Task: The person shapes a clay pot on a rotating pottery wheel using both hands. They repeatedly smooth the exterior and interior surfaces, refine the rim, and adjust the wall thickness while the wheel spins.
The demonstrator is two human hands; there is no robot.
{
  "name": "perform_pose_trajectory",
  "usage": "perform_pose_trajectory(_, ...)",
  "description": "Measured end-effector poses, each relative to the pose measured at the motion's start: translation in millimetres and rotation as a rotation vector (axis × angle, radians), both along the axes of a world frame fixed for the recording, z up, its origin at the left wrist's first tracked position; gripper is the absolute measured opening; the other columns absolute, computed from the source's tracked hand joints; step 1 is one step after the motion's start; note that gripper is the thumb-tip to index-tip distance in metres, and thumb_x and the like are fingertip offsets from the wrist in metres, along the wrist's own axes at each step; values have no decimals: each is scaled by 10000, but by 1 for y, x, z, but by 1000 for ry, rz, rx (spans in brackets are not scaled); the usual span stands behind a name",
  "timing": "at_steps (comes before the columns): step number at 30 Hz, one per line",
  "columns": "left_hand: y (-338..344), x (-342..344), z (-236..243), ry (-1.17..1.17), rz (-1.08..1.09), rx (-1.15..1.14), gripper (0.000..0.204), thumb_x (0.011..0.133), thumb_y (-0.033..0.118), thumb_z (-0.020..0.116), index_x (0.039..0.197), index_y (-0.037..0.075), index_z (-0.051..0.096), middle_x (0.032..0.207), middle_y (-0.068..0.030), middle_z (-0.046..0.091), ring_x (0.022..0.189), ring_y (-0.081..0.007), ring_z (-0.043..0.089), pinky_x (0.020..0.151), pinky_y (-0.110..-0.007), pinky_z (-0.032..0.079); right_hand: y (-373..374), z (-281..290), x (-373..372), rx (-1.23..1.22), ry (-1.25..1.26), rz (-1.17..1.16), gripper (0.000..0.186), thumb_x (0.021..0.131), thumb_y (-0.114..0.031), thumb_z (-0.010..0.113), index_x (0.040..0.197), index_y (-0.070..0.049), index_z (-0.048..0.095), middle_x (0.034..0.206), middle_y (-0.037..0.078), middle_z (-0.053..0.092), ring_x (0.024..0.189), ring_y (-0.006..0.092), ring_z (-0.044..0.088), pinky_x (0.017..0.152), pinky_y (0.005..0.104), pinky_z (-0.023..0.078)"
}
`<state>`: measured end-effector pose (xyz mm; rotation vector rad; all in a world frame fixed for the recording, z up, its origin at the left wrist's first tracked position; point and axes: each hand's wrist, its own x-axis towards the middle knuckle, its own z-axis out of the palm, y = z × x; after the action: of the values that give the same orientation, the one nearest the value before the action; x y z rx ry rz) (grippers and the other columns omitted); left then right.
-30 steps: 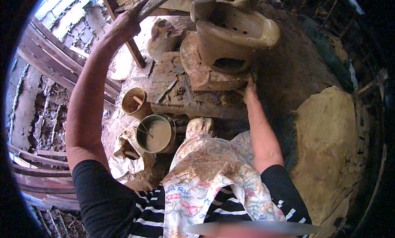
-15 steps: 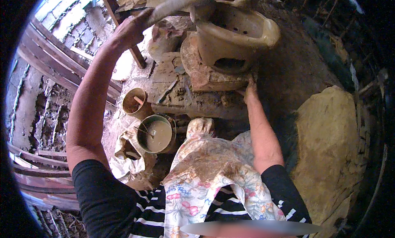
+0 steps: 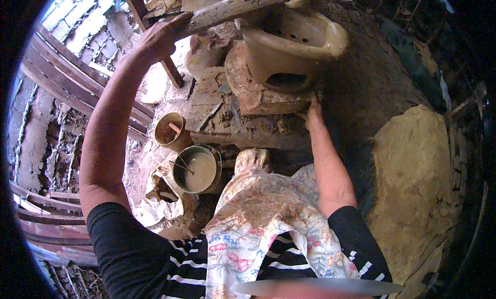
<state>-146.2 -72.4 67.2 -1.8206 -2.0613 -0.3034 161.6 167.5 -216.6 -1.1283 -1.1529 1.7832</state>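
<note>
Gripping a long weathered wooden plank point(image 3: 232, 10) in closed fingers, the left hand point(image 3: 160, 38) reaches up while the right hand point(image 3: 312, 110), fingers closed, presses the round clay slab point(image 3: 253, 95) under a pale clay stove pot point(image 3: 294, 46).

Left hand point(image 3: 164, 38) grips wooden plank point(image 3: 232, 9) above clay stove point(image 3: 289, 51).

I find my right fingers point(image 3: 313, 104) hemmed between slab point(image 3: 258, 95) and clay wall point(image 3: 361, 87); open room lies behind them only.

A muddy stone slab point(image 3: 217, 113) carries a round board point(image 3: 248, 92) bearing a clay stove point(image 3: 289, 46).
</note>
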Motion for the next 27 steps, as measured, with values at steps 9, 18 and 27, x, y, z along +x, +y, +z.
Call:
perform_pose_trajectory(9, 9, -3, 90, 270, -119, -85, 505, 769, 63, 548, 1260, 98, 434, 933, -165, 607, 857, -305, 604, 727, -401, 490, 9, -11, -1, 4, -4, 32, 685, 834, -519, 483, 1388, -216, 217, 1368, 117, 303, 1213, 315, 353, 818, 518, 470)
perform_pose_trajectory(18, 27, -8, 134, 465, -33, -287, 514, 767, 93, 557, 1265, 104, 432, 969, -163, 599, 881, -304, 589, 738, -396, 480, -4, 6, 3, 62, 38, 10, 704, 837, -515, 491, 1403, -246, 170, 1384, 118, 273, 1232, 335, 314, 823, 539, 460)
perform_pose_trajectory(27, 33, -21, 134, 471, -20, -331, 495, 771, 115, 559, 1252, 100, 444, 976, -153, 594, 883, -292, 581, 737, -385, 475, -9, -1, -5, 0, 40, -21, 693, 839, -529, 493, 1393, -224, 211, 1403, 86, 253, 1259, 311, 289, 828, 556, 457)
